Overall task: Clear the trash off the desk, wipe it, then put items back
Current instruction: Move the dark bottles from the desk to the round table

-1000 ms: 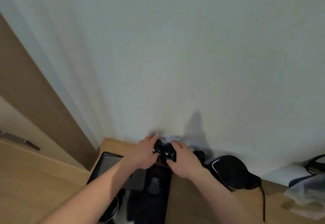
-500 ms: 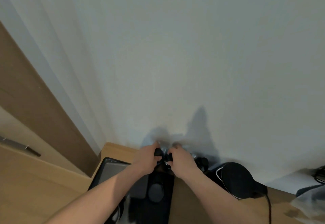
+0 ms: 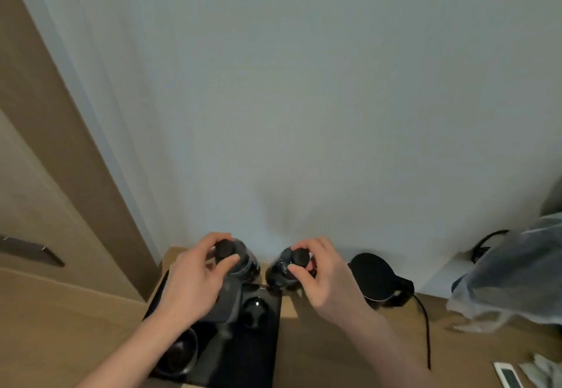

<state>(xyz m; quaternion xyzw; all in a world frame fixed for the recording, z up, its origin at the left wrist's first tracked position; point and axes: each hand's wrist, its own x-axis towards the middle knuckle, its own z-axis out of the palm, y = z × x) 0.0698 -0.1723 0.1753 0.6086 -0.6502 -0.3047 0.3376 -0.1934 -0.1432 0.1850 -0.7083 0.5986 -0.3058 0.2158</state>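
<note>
Two dark bottles with black caps are at the back of the wooden desk (image 3: 322, 354), close to the wall. My left hand (image 3: 194, 281) grips the cap of the left bottle (image 3: 243, 263). My right hand (image 3: 322, 278) pinches the cap of the right bottle (image 3: 281, 272), which leans to the left. Both bottles are above the far end of a black tray (image 3: 252, 354). I cannot tell whether they touch the tray.
The tray holds a dark cup (image 3: 254, 308), a round dark bowl (image 3: 179, 354) and a grey box (image 3: 223, 305). A black kettle (image 3: 375, 278) with its cord stands to the right. A clear plastic bag (image 3: 514, 275) and a white remote (image 3: 508, 375) lie at far right.
Both hands were close together on one dark cluster by the wall. Now they are apart, each with a bottle by its cap, nearer to me over the tray.
</note>
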